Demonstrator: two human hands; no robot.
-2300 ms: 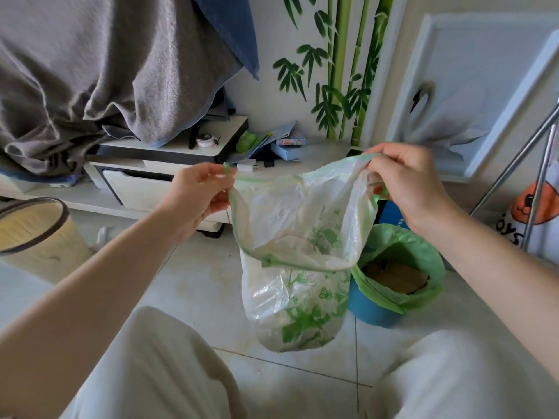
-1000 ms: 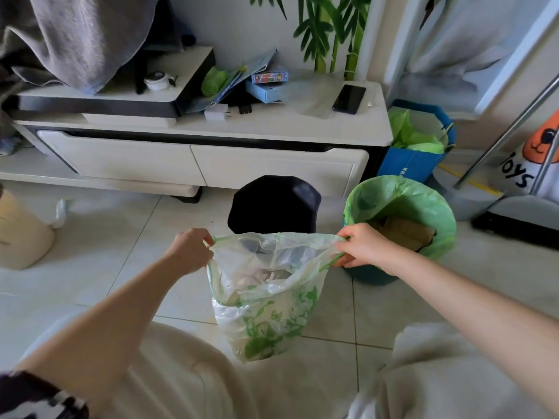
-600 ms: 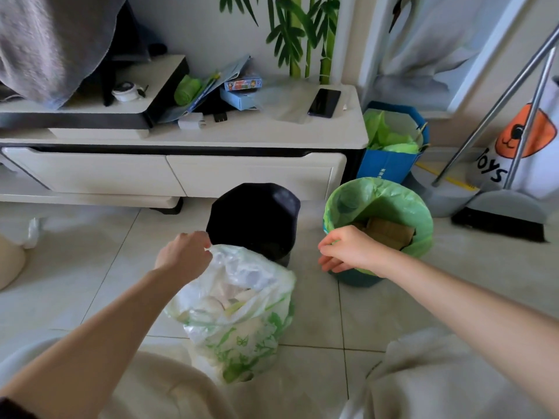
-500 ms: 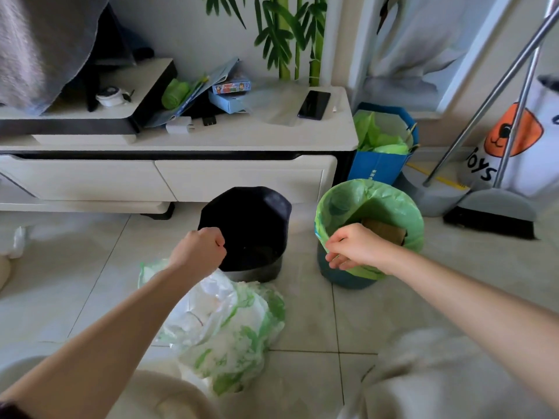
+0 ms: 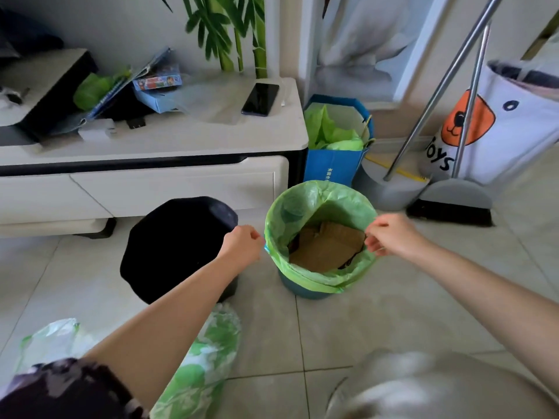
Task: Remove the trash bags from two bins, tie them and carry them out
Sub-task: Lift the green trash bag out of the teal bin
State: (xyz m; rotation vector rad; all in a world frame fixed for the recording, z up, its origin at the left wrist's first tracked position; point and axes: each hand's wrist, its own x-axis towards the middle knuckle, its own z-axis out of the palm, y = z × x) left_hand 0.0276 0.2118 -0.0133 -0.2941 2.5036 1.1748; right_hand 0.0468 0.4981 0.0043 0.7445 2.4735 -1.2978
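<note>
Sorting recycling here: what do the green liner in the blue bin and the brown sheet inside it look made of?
The green liner looks like thin, slightly glossy plastic film: translucent and wrinkled, folded over the blue bin. The brown sheet looks like matte cardboard: flat, stiff, with a folded edge.

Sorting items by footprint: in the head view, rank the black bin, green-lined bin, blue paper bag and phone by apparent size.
1. black bin
2. green-lined bin, close to the black one
3. blue paper bag, farther back
4. phone

Two bins – black bin (image 5: 178,246), blue bin (image 5: 308,290) – two trash bags, two hands, one phone (image 5: 260,99), one broom (image 5: 450,204)
</note>
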